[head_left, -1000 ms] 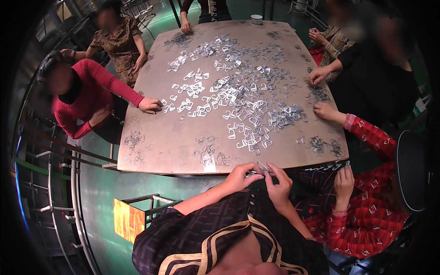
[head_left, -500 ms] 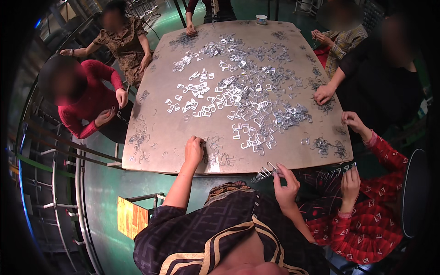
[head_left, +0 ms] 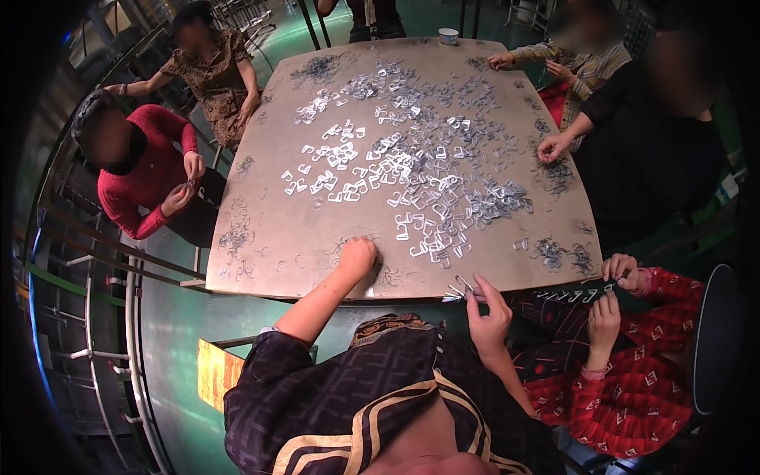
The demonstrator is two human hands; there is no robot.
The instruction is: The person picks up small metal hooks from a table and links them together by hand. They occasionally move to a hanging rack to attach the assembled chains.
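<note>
My left hand (head_left: 359, 257) rests at the near edge of the table, its fingers curled down among small dark wire hooks (head_left: 388, 275). Whatever its fingertips pinch is hidden beneath the hand. My right hand (head_left: 488, 313), just off the near edge, closes thumb and fingers on several shiny metal hooks (head_left: 457, 291) that fan out to the left. Across the middle of the table spreads a large loose heap of flat, bright metal hooks (head_left: 400, 162).
The metal-topped table (head_left: 273, 190) has more wire pieces near its edges. Co-workers sit or stand around it; one in red patterned sleeves (head_left: 633, 396) works close on my right. A small tub (head_left: 448, 36) stands at the far edge. A wooden stool (head_left: 219, 374) is at my left.
My left hand has moved right over the wire hooks. In my right hand the hooks have shifted and now fan upward. The far-right co-worker's hand has reached onto the table.
</note>
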